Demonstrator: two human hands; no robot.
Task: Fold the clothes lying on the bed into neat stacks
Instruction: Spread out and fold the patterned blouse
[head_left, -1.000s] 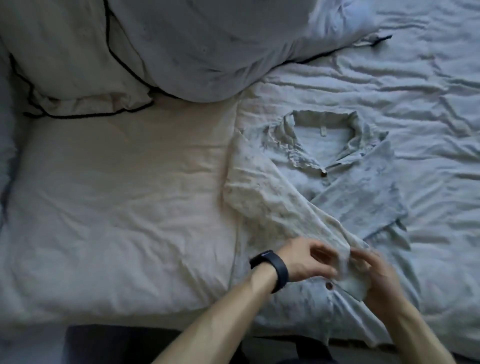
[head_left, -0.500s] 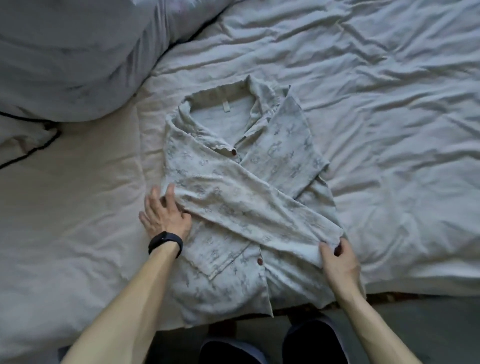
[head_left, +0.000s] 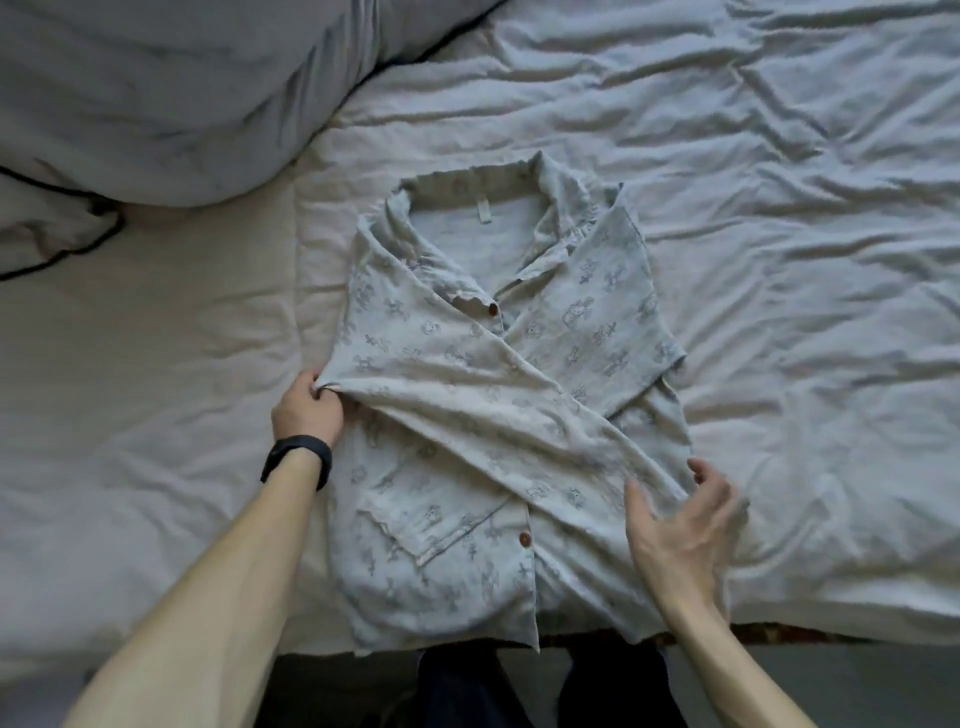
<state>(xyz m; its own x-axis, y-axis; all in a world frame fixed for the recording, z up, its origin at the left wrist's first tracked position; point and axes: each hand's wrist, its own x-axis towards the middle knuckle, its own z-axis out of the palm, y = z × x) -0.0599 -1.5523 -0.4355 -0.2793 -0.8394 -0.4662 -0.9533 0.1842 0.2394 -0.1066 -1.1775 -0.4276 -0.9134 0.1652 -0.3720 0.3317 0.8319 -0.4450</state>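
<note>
- Roughly, the fold is at its middle: one printed shirt (head_left: 493, 415) lies face up on the bed (head_left: 779, 260), near the front edge, with its collar (head_left: 467, 197) away from the person.
- Both sides are already turned in. The long sleeve (head_left: 519, 410) crosses the front slantwise, down to the right, over the other sleeve (head_left: 597, 322).
- The left hand (head_left: 306, 410) pinches the shirt's left fold edge, fingers curled on the cloth.
- The right hand (head_left: 680, 525) is at the long sleeve's end, fingers spread and loose. It is blurred, so I cannot tell whether it touches the cloth.
- Left to do, I judge: square the sides, then bring the hem (head_left: 441, 623), which reaches the bed's edge, up toward the collar.
- No stack shows, nor any other clothes; a duvet (head_left: 182, 104) lies at the far left.
</note>
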